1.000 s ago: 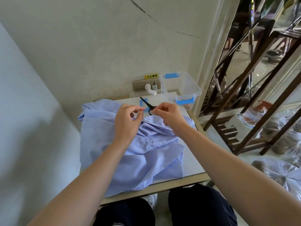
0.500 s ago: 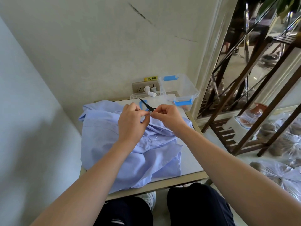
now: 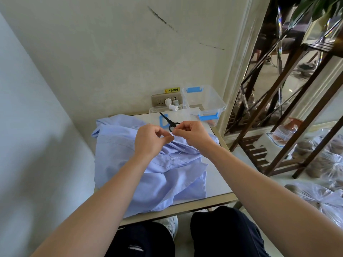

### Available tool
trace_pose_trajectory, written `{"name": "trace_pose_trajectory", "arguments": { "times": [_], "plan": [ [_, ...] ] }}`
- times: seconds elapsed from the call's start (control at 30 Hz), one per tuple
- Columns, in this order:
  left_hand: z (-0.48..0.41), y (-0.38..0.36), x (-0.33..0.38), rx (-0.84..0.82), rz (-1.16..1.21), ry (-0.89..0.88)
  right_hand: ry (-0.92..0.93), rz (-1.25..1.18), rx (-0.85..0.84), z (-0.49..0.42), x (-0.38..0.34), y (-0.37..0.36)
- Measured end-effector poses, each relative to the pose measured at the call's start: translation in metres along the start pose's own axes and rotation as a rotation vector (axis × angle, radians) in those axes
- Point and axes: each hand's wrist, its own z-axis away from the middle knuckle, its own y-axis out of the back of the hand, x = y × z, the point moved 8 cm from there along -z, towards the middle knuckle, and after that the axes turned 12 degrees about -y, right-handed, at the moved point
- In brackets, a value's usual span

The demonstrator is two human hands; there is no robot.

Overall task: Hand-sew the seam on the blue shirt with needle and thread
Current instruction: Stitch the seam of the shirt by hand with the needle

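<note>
Left grip [image 3: 150, 140] and right grip [image 3: 193, 134] pinch, fingertips meeting.

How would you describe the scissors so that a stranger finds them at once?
Look at the small table against the wall. Beyond the blue shirt, toward the wall socket, lie the scissors. They are the only thin black thing, left of the clear box with blue clips.

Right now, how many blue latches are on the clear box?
2. One latch on the box's far end; the other on its near end. A separate blue piece lies flat beside the scissors; none seem hidden.
</note>
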Motion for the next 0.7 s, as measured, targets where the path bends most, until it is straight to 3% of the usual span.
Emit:
{"name": "trace_pose_trajectory", "arguments": {
  "times": [0.2,0.3,0.4,0.5,0.7],
  "plan": [
    [0.015,-0.016,-0.014,-0.077,0.560,0.379,0.028,-0.011,-0.019,0.001,0.000,0.001],
    [0.017,-0.025,-0.018,-0.050,0.752,0.468,0.036,-0.005,-0.036,0.003,0.003,-0.003],
    [0.014,-0.017,-0.020,0.091,0.710,0.447,0.036,-0.005,-0.052,0.004,0.007,-0.006],
    [0.010,0.004,-0.024,0.216,0.493,0.330,0.016,-0.022,-0.005,0.003,0.008,0.002],
    [0.007,0.004,-0.016,0.092,0.252,0.109,0.060,0.016,0.037,0.005,0.000,0.012]
  ]
}}
